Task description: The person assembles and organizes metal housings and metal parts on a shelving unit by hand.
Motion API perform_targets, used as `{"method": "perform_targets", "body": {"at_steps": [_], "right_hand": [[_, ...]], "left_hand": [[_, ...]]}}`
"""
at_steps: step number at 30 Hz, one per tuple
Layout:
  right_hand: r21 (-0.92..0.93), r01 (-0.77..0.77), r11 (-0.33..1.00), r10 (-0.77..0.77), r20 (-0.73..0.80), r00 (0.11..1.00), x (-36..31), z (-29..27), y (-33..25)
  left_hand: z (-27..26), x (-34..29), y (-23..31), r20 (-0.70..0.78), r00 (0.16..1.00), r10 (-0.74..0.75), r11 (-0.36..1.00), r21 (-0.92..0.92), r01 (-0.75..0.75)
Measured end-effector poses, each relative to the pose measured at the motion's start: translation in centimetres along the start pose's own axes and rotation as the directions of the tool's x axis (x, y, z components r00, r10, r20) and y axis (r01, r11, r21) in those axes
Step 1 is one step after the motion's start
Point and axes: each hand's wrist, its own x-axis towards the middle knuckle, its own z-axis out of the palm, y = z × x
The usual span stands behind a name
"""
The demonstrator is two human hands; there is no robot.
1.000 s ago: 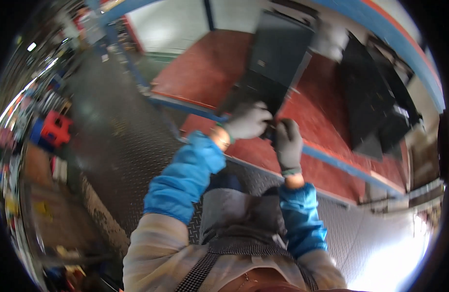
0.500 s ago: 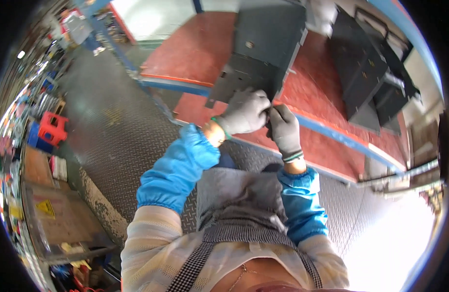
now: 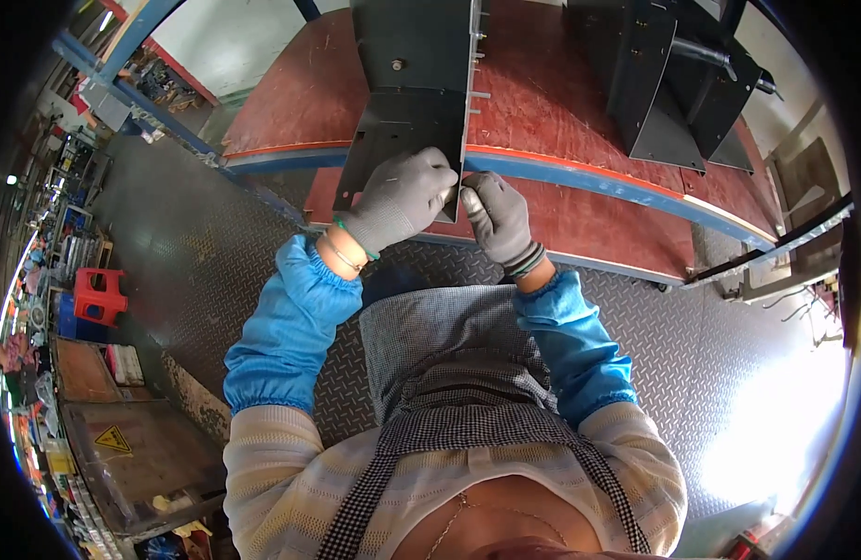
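Note:
A black sheet-metal housing (image 3: 412, 112) stands at the front edge of the red shelf, its lower end reaching over the blue rim. My left hand (image 3: 402, 194), in a grey glove, is closed against the inner face of its right side wall, near the bottom corner. Just outside that same wall my right hand (image 3: 501, 217), gloved too, has its thumb and fingers pinched together close to the edge. The wall's lower end comes between the two hands. Whatever is inside either set of fingers is hidden.
Another black metal housing (image 3: 678, 103) stands on the red shelf (image 3: 542, 112) at the right. Below is a lower red shelf (image 3: 580, 229). Far left are a red stool (image 3: 100, 297) and a cabinet (image 3: 141, 448) with a warning sign. Patterned metal plate covers the floor (image 3: 197, 224).
The whole view has shifted, with the shelf and housing now further left. My hands have come slightly apart, the right one now outside the housing's side wall. Both stay closed.

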Motion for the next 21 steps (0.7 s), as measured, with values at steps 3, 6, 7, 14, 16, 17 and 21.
{"method": "perform_targets", "body": {"at_steps": [3, 6, 7, 14, 16, 17, 21], "right_hand": [[-0.038, -0.016, 0.999, 0.015, -0.031, 0.999, -0.6, 0.5, 0.4], [0.08, -0.016, 0.997, 0.021, -0.059, 0.998, -1.5, 0.9, 0.3], [0.107, -0.038, 0.994, 0.043, -0.043, 0.998, -1.6, 0.7, 0.3], [0.19, -0.101, 0.977, 0.101, 0.009, 0.995, -1.4, 0.2, 0.3], [0.3, -0.222, 0.928, 0.225, 0.025, 0.974, -1.8, 0.7, -0.2], [0.399, -0.334, 0.854, 0.342, 0.054, 0.938, -2.1, 1.0, -0.3], [0.635, -0.638, 0.435, 0.653, 0.266, 0.71, -1.3, 0.8, -2.2]], "left_hand": [[0.7, -0.2, 0.3, -0.049, 0.998, 0.03, 1.0, 0.005, -0.03], [0.8, -0.7, 0.6, -0.075, 0.995, 0.069, 0.994, -0.077, -0.075], [0.6, -0.9, 0.9, -0.075, 0.994, 0.076, 0.994, -0.073, -0.082], [-0.2, -1.0, 2.2, -0.007, 0.999, 0.045, 0.994, 0.1, -0.044], [-0.1, -1.0, 2.1, -0.028, 0.996, 0.082, 0.987, 0.139, -0.077], [0.1, -1.1, 2.0, -0.05, 0.991, 0.123, 0.978, 0.178, -0.113], [0.4, -1.2, 1.8, -0.087, 0.983, 0.164, 0.977, 0.151, -0.15]]}}
